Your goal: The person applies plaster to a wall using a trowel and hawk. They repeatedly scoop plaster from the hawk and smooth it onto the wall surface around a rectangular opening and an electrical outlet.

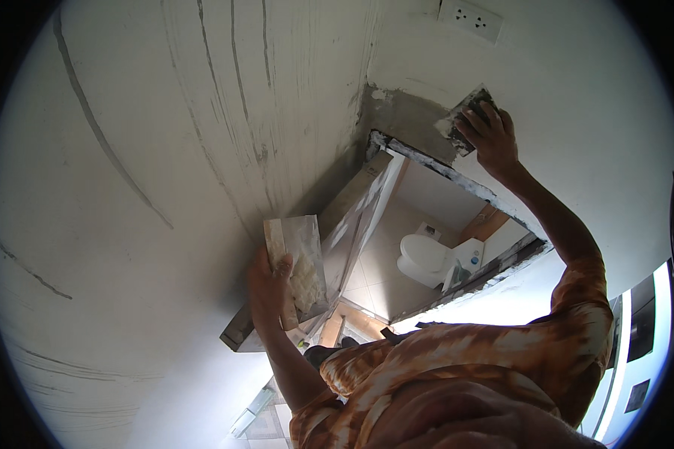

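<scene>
My right hand [496, 144] grips a dark rectangular plastering trowel [475, 99], fingers spread over its back. The trowel lies against the pale wall at the edge of a grey bare patch [408, 120], above a doorway's upper frame [445, 166]. Lower and to the left, my left hand [265, 288] is closed on the wooden edge of a wide flat plastering blade [301, 230]. A lump of whitish plaster [307, 283] sits on that blade. Whether the left blade touches the wall behind it, I cannot tell.
Through the doorway show a white toilet [425, 256] and a tiled floor [374, 266]. A wall socket [472, 21] is at the top right. Grey streaks [97, 112] mark the left wall. The door frame's edges carry white smears.
</scene>
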Available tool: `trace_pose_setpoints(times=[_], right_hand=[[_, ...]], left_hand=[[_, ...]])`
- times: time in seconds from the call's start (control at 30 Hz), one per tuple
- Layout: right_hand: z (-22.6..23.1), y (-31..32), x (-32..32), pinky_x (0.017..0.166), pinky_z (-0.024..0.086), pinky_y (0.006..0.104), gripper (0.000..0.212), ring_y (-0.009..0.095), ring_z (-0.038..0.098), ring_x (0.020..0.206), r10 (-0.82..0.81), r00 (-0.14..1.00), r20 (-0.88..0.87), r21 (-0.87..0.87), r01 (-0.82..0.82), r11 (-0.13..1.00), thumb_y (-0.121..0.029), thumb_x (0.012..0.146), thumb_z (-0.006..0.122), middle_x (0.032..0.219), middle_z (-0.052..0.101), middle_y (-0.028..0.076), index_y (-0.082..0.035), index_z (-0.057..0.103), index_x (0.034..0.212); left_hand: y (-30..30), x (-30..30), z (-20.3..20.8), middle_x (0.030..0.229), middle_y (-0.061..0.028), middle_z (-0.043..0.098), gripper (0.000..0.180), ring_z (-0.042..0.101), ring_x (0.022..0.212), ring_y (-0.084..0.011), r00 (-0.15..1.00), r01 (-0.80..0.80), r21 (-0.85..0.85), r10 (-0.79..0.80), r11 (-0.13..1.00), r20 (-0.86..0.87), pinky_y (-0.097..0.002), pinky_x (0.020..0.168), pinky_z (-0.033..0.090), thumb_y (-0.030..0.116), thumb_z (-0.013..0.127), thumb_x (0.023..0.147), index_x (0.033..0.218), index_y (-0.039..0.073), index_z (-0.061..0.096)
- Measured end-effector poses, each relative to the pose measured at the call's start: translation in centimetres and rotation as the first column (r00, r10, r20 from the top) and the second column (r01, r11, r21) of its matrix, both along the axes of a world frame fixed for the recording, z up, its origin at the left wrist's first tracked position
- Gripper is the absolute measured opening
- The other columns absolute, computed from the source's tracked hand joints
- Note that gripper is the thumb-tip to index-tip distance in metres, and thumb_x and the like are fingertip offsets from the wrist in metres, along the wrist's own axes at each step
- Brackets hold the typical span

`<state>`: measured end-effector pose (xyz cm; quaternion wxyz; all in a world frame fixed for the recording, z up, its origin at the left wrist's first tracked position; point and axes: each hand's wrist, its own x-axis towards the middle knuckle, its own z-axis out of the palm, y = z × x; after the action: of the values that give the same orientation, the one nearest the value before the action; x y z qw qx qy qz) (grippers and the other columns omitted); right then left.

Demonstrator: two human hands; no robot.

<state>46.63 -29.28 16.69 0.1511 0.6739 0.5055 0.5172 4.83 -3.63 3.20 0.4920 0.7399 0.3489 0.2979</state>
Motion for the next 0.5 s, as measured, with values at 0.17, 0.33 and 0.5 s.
trace_pose_setpoints(times=[0.17,0.33,0.5], right_hand=[[1.9,14.8,2.5,0.117,0.028,0.0498,0.04,0.029,0.036,0.14,0.118,0.992,0.051,-0.317,-0.096,0.944,-0.021,0.086,0.064,0.139,0.052,0.002,-0.02,0.064,0.126],[3.4,16.4,3.9,0.117,0.027,0.0503,0.043,0.031,0.036,0.141,-0.052,0.978,0.204,-0.299,0.113,0.948,-0.022,0.085,0.066,0.142,0.051,0.002,-0.02,0.063,0.128],[4.7,5.3,4.6,0.117,0.027,0.0525,0.047,0.032,0.035,0.141,-0.186,0.978,0.099,0.006,0.187,0.982,-0.021,0.087,0.066,0.147,0.047,0.002,-0.021,0.06,0.133]], left_hand=[[-0.1,-0.2,-0.3,0.102,-0.0184,0.067,0.034,0.064,0.091,-0.0281,0.997,-0.01,-0.015,0.011,1.0,0.074,-0.0382,0.084,0.048,0.019,0.065,0.091,0.116,-0.003,0.058],[0.0,-0.3,-1.5,0.103,-0.0149,0.067,0.037,0.062,0.092,-0.0257,0.984,-0.004,-0.024,0.008,1.0,0.18,-0.0364,0.088,0.047,0.019,0.064,0.092,0.121,-0.002,0.056],[-0.1,-0.2,-1.8,0.101,-0.0118,0.066,0.039,0.06,0.092,-0.0206,0.973,0.053,-0.06,-0.038,0.997,0.229,-0.0342,0.087,0.047,0.017,0.064,0.092,0.125,-0.001,0.054]])
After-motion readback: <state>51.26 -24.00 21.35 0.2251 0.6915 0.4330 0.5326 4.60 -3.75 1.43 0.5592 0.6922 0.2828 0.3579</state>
